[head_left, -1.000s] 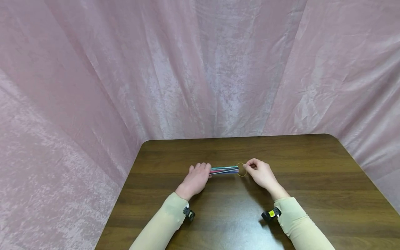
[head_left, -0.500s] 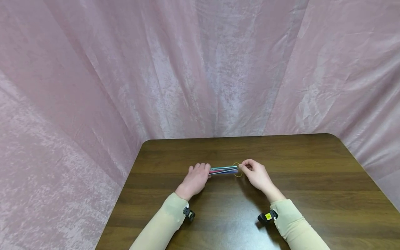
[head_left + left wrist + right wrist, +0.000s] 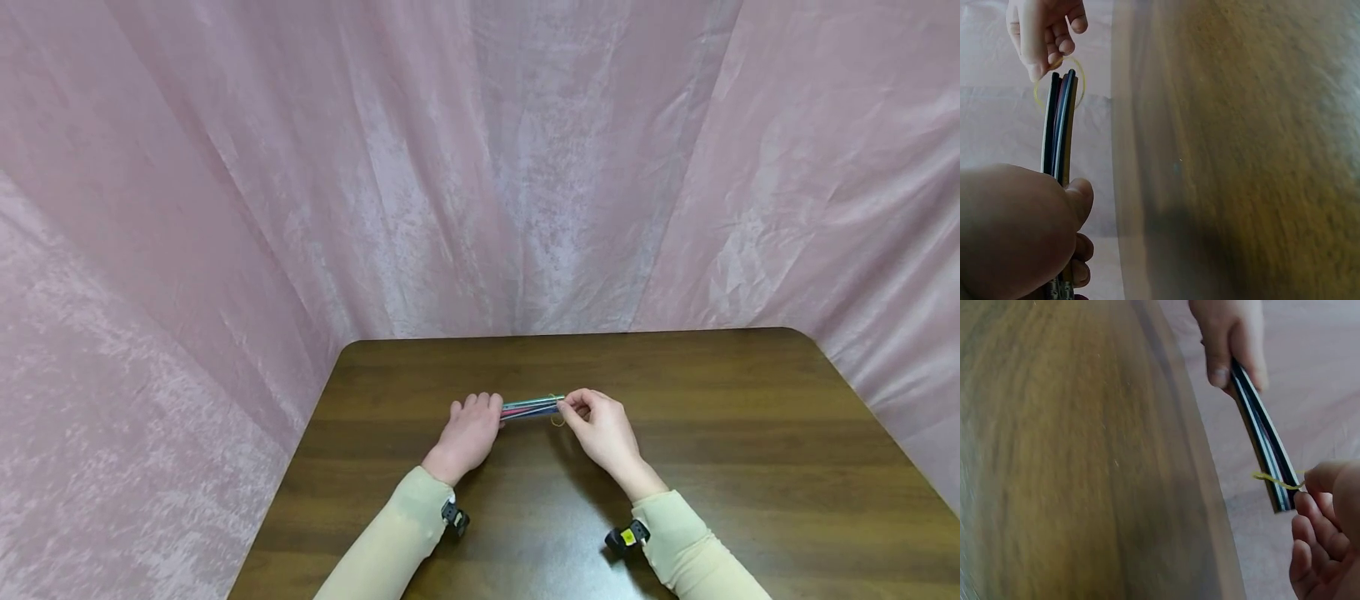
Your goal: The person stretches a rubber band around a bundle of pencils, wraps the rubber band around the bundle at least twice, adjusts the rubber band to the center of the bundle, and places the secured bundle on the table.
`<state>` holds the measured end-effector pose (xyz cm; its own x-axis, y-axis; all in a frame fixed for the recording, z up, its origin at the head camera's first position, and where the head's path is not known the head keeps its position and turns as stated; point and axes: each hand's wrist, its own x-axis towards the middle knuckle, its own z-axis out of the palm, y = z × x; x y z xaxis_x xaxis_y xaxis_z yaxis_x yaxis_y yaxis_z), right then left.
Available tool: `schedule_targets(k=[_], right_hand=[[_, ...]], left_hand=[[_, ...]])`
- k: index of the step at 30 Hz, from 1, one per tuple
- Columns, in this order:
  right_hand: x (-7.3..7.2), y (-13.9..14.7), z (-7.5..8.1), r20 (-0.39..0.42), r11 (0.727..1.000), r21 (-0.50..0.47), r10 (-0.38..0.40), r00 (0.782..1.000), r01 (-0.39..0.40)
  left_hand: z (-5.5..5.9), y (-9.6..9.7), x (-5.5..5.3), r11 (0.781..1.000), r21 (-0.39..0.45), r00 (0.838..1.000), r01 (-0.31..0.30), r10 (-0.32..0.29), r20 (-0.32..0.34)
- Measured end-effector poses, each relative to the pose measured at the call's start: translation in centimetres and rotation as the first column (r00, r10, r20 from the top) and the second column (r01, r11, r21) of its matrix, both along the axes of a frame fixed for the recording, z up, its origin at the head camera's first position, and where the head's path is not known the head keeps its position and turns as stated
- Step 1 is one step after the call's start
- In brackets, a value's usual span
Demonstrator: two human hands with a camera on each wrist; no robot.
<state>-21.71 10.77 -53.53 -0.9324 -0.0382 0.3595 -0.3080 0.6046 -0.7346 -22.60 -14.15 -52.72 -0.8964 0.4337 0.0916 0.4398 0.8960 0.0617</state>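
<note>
My left hand (image 3: 467, 433) grips a bundle of several slim pencils (image 3: 528, 407) in dark, teal, pink and purple tones. In the left wrist view, metal ferrules (image 3: 1060, 289) show at the bundle's near end, below the curled fingers. The free end points toward my right hand (image 3: 606, 429), whose thumb and index finger pinch a thin yellow rubber band (image 3: 1279, 482). That band forms a loose loop around the pencils close to their tips, as the right wrist view shows. The other fingers of the right hand are loosely bent.
Both hands are over a brown wooden table (image 3: 712, 400) with rounded far corners. Pink velvety curtains (image 3: 480, 167) hang behind and to the sides of it. A small black camera is strapped to each wrist.
My right hand has moved left, bringing the rubber band from just beyond the pencil tips to a place around them. The left hand has stayed nearly still with the pencils.
</note>
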Motion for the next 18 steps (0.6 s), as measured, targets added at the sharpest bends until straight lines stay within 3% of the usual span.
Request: schedule_targets(k=[13,18], right_hand=[[0.8,-2.1,-0.5,-0.152,0.996,0.08,-0.018,0.988,0.03],[0.9,-2.8,-0.7,-0.164,0.998,0.065,0.038,0.986,-0.027]], left_hand=[[0.4,0.5,0.1,1.0,-0.001,0.997,-0.027,0.027,-0.078],[0.3,0.6,0.1,0.999,-0.007,0.993,-0.041,0.04,-0.113]])
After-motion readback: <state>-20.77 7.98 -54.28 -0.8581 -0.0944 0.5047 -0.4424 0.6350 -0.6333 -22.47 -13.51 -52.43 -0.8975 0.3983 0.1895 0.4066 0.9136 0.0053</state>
